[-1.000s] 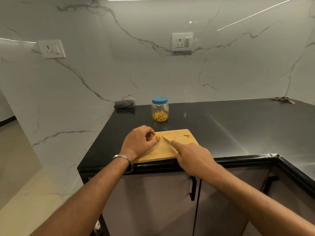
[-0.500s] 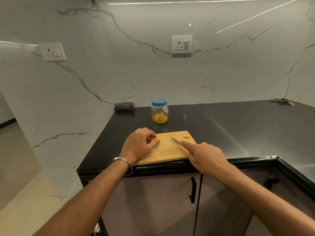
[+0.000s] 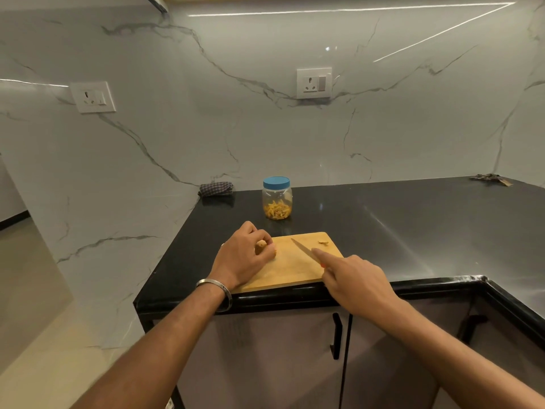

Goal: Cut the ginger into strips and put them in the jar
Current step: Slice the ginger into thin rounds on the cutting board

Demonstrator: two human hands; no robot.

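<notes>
While the clear plastic jar with the blue screw lid at the back of the glossy black table already holds a heap of yellow strips and stands closed, the head view shows cutting unfinished — the left hand pinches a small tan ginger piece at the left of the pale wooden cutting board, and the right hand grips a slim steel knife, forefinger along its blade, tip pointing away, apart from the ginger. A small scrap lies at the board's far corner; by my judgement a few cuts, unscrewing and a transfer remain — the knife's handle is hidden inside the grip, and the ginger's size behind the fingers is unclear.
</notes>
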